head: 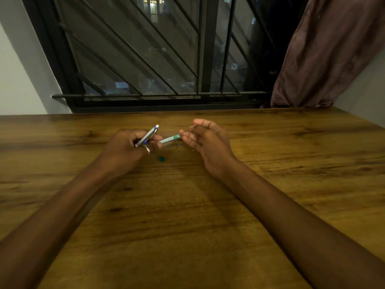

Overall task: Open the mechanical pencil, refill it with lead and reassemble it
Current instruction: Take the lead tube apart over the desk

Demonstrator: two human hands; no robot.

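I see one silver pencil (pixel 147 135) and one lead tube (pixel 169 139) gripped in my left hand (pixel 129 148); right hand (pixel 205 140) pinches at the tube's end, one green cap (pixel 161 158) below.

A room in a home, by the look of it: a wooden table (pixel 187 215) stands against a barred window (pixel 145 59) (dark outside, lit buildings beyond), with a brown curtain (pixel 325 55) drawn aside.

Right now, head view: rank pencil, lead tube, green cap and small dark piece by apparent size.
1. Pencil, partly hidden in the left hand.
2. Lead tube, close to the pencil; ends covered, so unsure.
3. Green cap.
4. Dark piece, near the cap's size.
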